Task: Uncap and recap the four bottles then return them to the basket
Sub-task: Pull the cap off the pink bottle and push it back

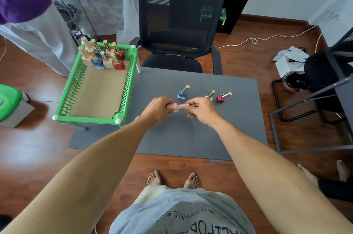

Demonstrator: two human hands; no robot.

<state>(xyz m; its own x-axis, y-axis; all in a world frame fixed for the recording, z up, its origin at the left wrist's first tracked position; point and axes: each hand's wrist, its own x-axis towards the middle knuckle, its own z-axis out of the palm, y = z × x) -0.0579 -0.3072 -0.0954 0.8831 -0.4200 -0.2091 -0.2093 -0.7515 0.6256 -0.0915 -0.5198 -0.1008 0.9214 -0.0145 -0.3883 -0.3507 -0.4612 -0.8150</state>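
A pink bottle (176,107) lies sideways in the air between my hands, above the grey mat (191,138). My left hand (158,108) grips its square body; my right hand (200,109) pinches its pink cap. Whether the cap is on or loose I cannot tell. Behind my hands three bottles with gold caps stand on the mat: a blue one (182,93), a cream one (210,95) partly hidden by my right hand, and a red one (221,98). The green basket (76,98) stands to the left, with several more bottles in its far end.
A black office chair (179,23) stands behind the mat. A person in a purple top and pale trousers (38,29) stands at the far left. A dark metal frame (309,103) and a bag lie to the right. My bare feet (172,179) show below.
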